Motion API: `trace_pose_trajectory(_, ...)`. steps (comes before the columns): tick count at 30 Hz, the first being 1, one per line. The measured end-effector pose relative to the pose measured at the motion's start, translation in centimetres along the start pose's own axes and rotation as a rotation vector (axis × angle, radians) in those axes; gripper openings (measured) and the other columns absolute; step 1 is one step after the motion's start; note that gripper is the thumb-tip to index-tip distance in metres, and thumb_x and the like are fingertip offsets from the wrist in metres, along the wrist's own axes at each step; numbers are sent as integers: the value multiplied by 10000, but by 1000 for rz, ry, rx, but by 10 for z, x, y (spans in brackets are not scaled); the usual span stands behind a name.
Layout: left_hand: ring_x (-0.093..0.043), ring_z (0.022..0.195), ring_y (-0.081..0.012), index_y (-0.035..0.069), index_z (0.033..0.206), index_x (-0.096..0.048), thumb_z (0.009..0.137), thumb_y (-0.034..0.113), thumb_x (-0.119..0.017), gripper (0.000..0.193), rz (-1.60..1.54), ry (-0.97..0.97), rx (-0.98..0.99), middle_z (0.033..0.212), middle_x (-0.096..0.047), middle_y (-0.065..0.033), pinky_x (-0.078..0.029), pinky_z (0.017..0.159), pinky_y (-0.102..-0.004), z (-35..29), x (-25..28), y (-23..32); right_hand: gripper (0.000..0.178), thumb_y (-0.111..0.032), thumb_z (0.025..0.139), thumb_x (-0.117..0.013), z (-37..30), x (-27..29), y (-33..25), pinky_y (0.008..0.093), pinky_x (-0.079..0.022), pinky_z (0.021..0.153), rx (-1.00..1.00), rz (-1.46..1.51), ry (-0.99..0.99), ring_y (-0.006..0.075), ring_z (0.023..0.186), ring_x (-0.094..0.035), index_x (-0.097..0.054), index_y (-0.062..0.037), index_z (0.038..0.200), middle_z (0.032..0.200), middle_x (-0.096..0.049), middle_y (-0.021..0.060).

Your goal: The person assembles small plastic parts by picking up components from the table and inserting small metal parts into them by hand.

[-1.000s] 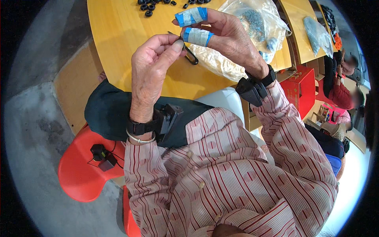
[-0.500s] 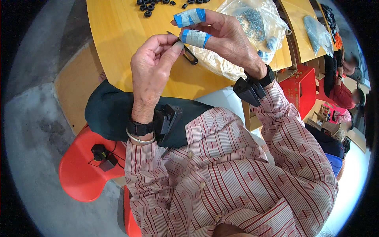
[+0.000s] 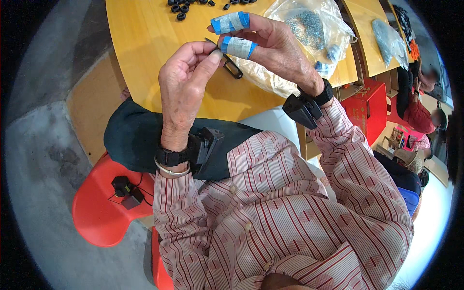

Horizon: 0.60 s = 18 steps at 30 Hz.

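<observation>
Head view: I note the left hand [image 3: 186,82] and right hand [image 3: 270,46], upper centre, meeting above the yellow table [image 3: 145,43]; both pinch a small black clip [image 3: 231,65] between thumb and fingertips; two right fingers carry blue tape; black rings [image 3: 186,5] lie at top edge; clear bag [image 3: 299,34] sits upper right.

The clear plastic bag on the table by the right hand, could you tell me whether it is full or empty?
Partly full. The bag lies slumped on the yellow table, with a heap of small dark grey parts showing through the plastic.

Both hands [image 3: 186,79] [image 3: 270,46] raised, fingertips pinched together
</observation>
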<state>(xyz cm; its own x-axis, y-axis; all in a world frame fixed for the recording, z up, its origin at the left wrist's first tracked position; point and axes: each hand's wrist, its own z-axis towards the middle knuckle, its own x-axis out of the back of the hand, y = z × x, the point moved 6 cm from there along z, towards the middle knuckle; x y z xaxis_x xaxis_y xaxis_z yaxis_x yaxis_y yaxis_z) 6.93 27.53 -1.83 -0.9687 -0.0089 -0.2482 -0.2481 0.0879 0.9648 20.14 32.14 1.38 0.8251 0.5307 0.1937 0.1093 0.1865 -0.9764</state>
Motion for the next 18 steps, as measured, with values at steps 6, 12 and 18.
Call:
trace_pose_trajectory(6, -587, 782, -105, -69, 971, -570, 848, 71, -571, 186, -26, 18, 33, 852, -616, -78, -457, 736, -209, 0, 2, -1, 363, -216, 780, -673, -2, 12, -13, 303, -501, 722, 150, -420, -19, 185, 835, -600, -583, -34, 1081, 930, -621, 70)
trace_pose_trajectory(12, -590, 782, -108, -70, 965, -574, 849, 90, -566, 197, -44, 19, 35, 844, -618, -79, -455, 724, -208, 1, 4, -4, 429, -213, 632, -719, -9, -8, -28, 345, -475, 670, 452, -1058, -34, 249, 816, -536, -562, -45, 994, 836, -562, 78)
trace_pose_trajectory(18, -582, 749, -99, -72, 940, -582, 838, 94, -581, 195, -32, 45, 31, 815, -623, -76, -450, 685, -202, 2, 4, -2, 315, -217, 599, -667, -10, -24, -34, 333, -453, 627, 539, -1193, -27, 218, 783, -517, -557, -61, 850, 759, -529, 35)
